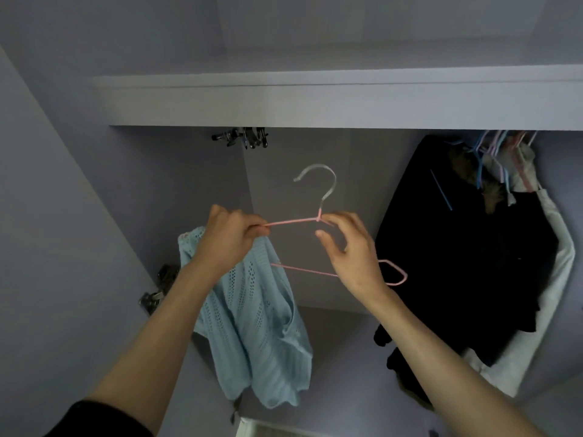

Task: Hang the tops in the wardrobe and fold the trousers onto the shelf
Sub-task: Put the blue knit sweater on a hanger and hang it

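Observation:
A pink wire hanger with a pale hook is held up in front of the open wardrobe. My left hand grips the hanger's left arm together with a light blue knitted top, which hangs down from that hand. My right hand pinches the hanger at its neck, just below the hook, with the other fingers spread. The hanger's lower bar and right end show behind my right hand. The rail itself is hidden behind the wardrobe's top board.
Dark and white garments hang on coloured hangers at the right of the wardrobe. Metal clips hang at the top middle. A door hinge sits on the left panel. The wardrobe floor lies below.

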{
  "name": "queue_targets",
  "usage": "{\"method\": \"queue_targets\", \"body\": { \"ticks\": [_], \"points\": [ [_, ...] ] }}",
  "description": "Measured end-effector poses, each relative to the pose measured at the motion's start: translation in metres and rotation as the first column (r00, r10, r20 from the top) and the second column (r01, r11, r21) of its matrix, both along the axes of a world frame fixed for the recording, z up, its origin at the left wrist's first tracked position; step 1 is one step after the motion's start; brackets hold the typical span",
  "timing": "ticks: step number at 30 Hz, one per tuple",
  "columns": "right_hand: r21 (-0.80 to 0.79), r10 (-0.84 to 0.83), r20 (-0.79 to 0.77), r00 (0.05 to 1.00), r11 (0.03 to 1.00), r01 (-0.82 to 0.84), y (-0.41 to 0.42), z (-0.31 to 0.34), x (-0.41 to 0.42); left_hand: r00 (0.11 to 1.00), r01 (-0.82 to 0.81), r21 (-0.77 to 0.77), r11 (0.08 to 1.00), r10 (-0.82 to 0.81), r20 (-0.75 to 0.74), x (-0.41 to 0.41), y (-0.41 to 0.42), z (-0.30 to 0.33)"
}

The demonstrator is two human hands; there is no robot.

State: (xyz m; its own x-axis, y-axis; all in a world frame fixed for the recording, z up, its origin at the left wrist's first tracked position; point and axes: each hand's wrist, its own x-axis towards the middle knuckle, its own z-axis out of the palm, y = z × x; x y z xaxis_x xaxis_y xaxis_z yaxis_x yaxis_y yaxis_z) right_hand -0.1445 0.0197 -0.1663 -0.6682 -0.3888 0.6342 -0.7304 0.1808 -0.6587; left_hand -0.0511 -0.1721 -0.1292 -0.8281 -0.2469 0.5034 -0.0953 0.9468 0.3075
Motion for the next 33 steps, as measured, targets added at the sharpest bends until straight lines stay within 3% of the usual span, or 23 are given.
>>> {"method": "queue_targets", "body": {
  "ticks": [2, 5, 8, 11, 14, 18, 22, 24, 26, 29, 33],
  "points": [
    [0.044, -0.098, -0.230, 0.968, 0.993, 0.111, 0.008, -0.008, 0.006, 0.999, -0.009, 0.063, 0.998, 0.011, -0.032, 0.002, -0.001, 0.001],
    [0.033, -0.231, -0.383, 0.894, 0.964, 0.264, 0.014, -0.024, 0.018, 0.999, -0.037, 0.097, 0.995, 0.038, -0.009, 0.003, -0.002, -0.001],
    [0.101, -0.065, -0.440, 0.895, 0.987, 0.122, 0.011, -0.050, 0.039, 0.997, -0.074, 0.152, 0.986, 0.074, 0.007, 0.004, -0.001, -0.001],
    [0.439, 0.213, -0.220, 0.952, 0.893, -0.099, 0.001, -0.076, 0.049, 0.999, -0.034, 0.240, 0.970, 0.042, -0.027, 0.009, 0.006, 0.005],
    [0.732, 0.147, 0.027, 0.989, 0.670, -0.120, -0.011, -0.095, 0.036, 0.999, -0.008, 0.260, 0.966, 0.018, -0.035, 0.015, 0.014, 0.013],
    [0.793, 0.033, 0.047, 0.998, 0.607, -0.058, -0.019, -0.111, 0.012, 0.998, -0.010, 0.347, 0.938, 0.031, -0.055, 0.026, 0.017, 0.024],
    [0.940, 0.011, 0.101, 0.995, 0.326, -0.099, -0.004, -0.133, -0.003, 0.990, -0.011, 0.434, 0.901, 0.072, -0.124, 0.038, 0.013, 0.032],
    [0.951, -0.029, 0.171, 0.985, 0.268, -0.157, 0.016, -0.143, -0.009, 0.985, -0.055, 0.446, 0.894, 0.121, -0.122, 0.044, 0.003, 0.031],
    [0.924, -0.055, 0.211, 0.976, 0.336, -0.181, 0.042, -0.144, -0.018, 0.980, -0.111, 0.423, 0.899, 0.171, -0.105, 0.049, -0.010, 0.028],
    [0.831, -0.105, 0.295, 0.950, 0.519, -0.201, 0.077, -0.126, -0.040, 0.976, -0.190, 0.387, 0.902, 0.217, -0.028, 0.053, -0.023, 0.011],
    [0.766, -0.152, 0.268, 0.951, 0.633, -0.115, 0.111, -0.088, -0.071, 0.979, -0.203, 0.317, 0.926, 0.189, 0.076, 0.046, -0.025, -0.022]
  ]
}}
